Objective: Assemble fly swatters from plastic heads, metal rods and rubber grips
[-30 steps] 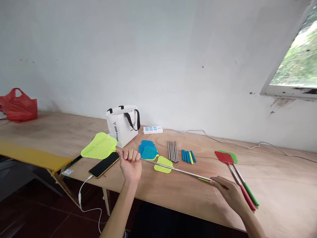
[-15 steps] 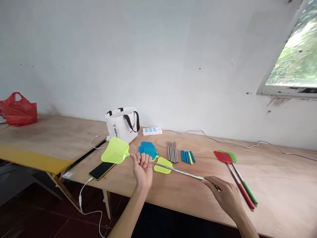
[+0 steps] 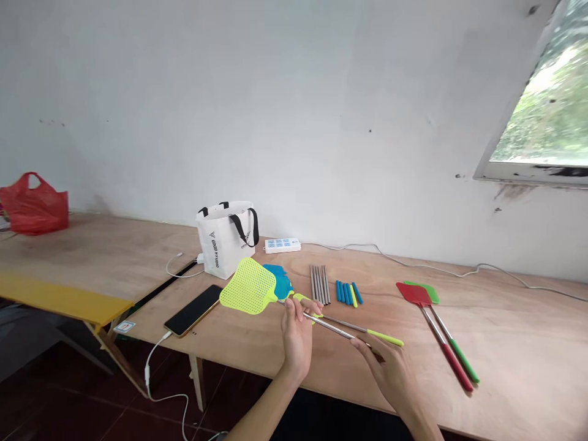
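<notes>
My left hand (image 3: 297, 331) is closed round the metal rod of a yellow fly swatter (image 3: 248, 286), just behind its mesh head, which hangs over the wooden table (image 3: 505, 355). My right hand (image 3: 390, 367) pinches the same rod further down, short of the yellow grip end (image 3: 386, 337). Blue swatter heads (image 3: 281, 283) and a loose yellow head lie right behind my left hand.
On the table lie a phone (image 3: 193, 310) on a cable, a white tote bag (image 3: 227, 237), a power strip (image 3: 282, 245), several metal rods (image 3: 320, 283), blue and yellow grips (image 3: 348, 291), and a red (image 3: 434, 324) and a green swatter (image 3: 452, 340). A red bag (image 3: 33, 203) sits far left.
Both hands have moved the yellow swatter to the right. My right hand has slid along the rod toward my left, so the yellow grip end now sticks out beyond it.
</notes>
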`<act>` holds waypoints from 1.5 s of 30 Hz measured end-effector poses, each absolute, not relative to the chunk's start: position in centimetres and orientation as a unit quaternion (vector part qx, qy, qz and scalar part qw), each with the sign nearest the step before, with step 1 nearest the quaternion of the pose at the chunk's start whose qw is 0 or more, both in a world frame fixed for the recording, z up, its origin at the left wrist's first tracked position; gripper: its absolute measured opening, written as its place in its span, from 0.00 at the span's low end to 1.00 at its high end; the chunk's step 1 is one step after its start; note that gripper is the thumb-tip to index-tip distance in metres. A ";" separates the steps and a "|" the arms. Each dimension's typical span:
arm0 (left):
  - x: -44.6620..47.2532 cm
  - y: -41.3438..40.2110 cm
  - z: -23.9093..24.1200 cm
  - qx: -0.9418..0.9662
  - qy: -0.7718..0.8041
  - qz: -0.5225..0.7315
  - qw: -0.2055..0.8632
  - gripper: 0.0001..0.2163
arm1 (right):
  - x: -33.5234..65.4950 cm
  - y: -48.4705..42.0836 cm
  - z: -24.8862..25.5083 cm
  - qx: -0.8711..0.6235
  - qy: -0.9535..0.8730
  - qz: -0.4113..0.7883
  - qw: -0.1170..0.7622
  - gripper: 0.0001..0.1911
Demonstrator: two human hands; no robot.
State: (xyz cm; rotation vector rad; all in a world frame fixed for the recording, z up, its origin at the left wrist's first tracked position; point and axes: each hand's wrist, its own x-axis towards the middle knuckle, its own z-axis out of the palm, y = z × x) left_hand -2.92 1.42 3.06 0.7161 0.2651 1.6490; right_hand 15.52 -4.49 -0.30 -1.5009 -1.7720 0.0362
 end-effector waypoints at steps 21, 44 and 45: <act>0.3 -1.3 -0.7 0.476 0.206 0.550 0.655 0.17 | 14.6 -4.7 0.3 -0.597 -0.705 -0.015 0.383 0.27; -4.2 2.3 2.6 0.403 0.233 0.691 0.553 0.20 | 17.4 -4.7 1.6 -0.577 -0.730 0.047 0.364 0.27; -4.1 2.1 2.8 0.392 0.215 0.692 0.566 0.20 | 17.3 -4.8 1.5 -0.575 -0.733 0.048 0.360 0.27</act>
